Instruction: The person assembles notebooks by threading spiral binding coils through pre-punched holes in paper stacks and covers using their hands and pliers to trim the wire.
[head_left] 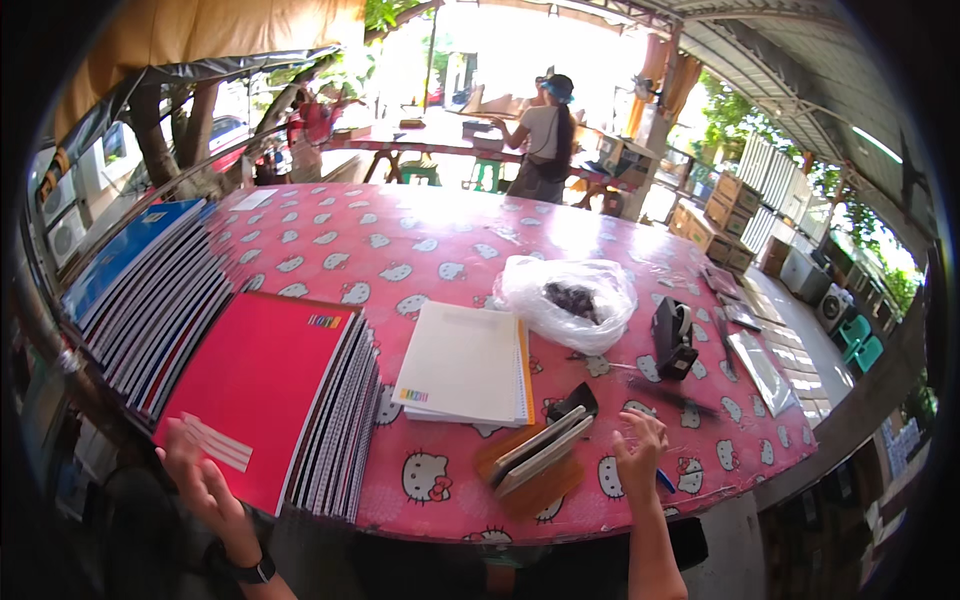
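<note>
My left hand (205,490), with a dark watch (250,566) on its wrist, hovers at the front corner of a tall stack of spiral notebooks with a red cover (262,385) on top. Its fingers are spread and hold nothing I can see. White strips (216,443) lie on that cover beside the fingers. My right hand (640,452) is over the table's front right part, fingers apart and loosely bent, nothing visible in them. Close by are a blue pen (666,482) and a wooden stand (548,490) with slim dark and pale slabs. Left of centre lie white-covered notebooks (460,355).
Blue-topped notebooks (140,250) are stacked at far left. A clear plastic bag (525,300) with dark contents and a black tape dispenser (674,345) stand on the pink patterned table (330,230). At right lies a clear packet (762,372). Another person (545,140) stands beyond, near cartons (728,208).
</note>
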